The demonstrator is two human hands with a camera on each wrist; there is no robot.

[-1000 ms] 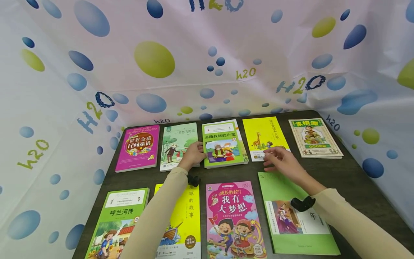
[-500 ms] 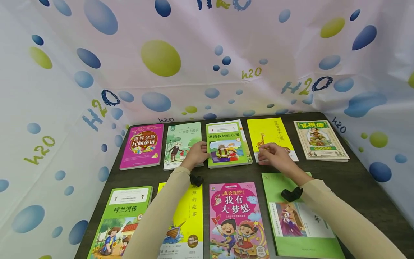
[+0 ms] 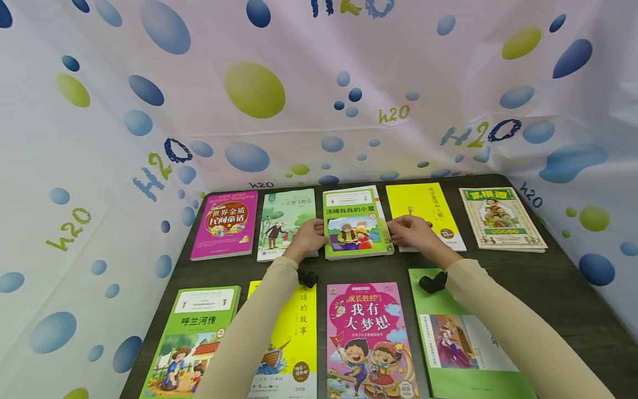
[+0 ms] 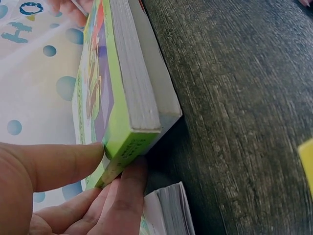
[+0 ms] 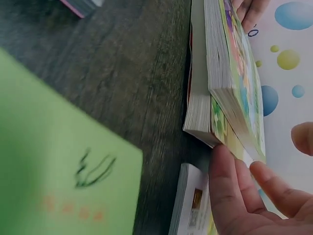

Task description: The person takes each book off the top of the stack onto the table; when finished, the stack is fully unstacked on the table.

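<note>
A green-bordered paperback [image 3: 351, 221] with two figures on its cover lies in the back row, on top of another book [image 5: 199, 110] whose pale edge sticks out at the right. My left hand [image 3: 308, 239] pinches the green paperback's spine: thumb on the cover edge, fingers lower down, as the left wrist view shows. On the opposite side is my right hand [image 3: 417, 237], its fingertips right at the edges of the two books and its thumb [image 5: 304, 138] held apart from them. That hand also covers part of a yellow book [image 3: 421, 202] with a white bottom band.
Left of the stack lie a pale green book [image 3: 286, 221] and a magenta book [image 3: 224, 226]; a cream book [image 3: 500, 219] lies far right. In front are a green book [image 3: 199, 327], a yellow book [image 3: 294, 343], a pink book [image 3: 369, 332] and a light green book [image 3: 463, 382].
My right hand has moved left, from over the yellow book to the right edge of the stacked books. My left hand stays at the green paperback's spine. The view has shifted slightly.
</note>
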